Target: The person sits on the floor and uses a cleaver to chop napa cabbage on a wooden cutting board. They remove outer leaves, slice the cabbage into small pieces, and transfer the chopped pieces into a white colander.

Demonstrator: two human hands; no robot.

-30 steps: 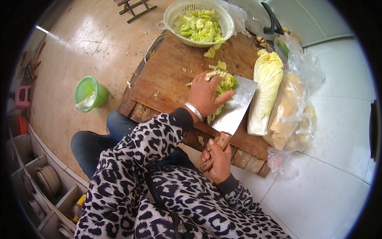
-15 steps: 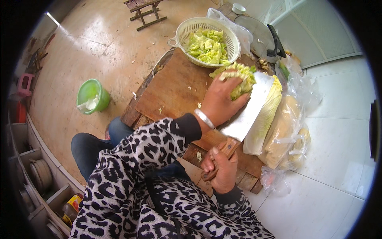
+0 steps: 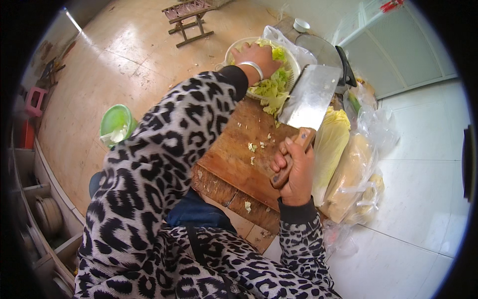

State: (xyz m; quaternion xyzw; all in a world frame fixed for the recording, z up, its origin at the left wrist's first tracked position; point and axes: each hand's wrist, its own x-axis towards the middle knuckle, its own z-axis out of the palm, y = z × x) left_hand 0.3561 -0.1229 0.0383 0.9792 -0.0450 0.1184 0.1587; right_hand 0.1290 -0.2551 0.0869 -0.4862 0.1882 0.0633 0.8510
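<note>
My left hand (image 3: 259, 58) reaches into a white colander (image 3: 296, 74) at the far end of the cutting board, its fingers apart over chopped cabbage (image 3: 275, 85). Some leaf pieces hang over the colander's near rim. A cleaver (image 3: 309, 97) with a wooden handle is gripped in my right hand (image 3: 296, 167). Its broad blade points away from me, tilted beside the colander. Scraps of cabbage are scattered on the wooden cutting board (image 3: 239, 144). To the right of the cleaver lies a larger piece of napa cabbage (image 3: 330, 149).
Bagged pale food (image 3: 351, 174) lies right of the cabbage. Behind it are a glass lid (image 3: 321, 50) with a black handle and a small white bowl (image 3: 300, 25). A green bucket (image 3: 118, 122) stands on the floor at left, a wooden stool (image 3: 189, 22) farther off.
My left hand has moved from beside the blade to the colander, carrying chopped cabbage there. The cleaver has lifted and shifted slightly away from me in my right hand.
</note>
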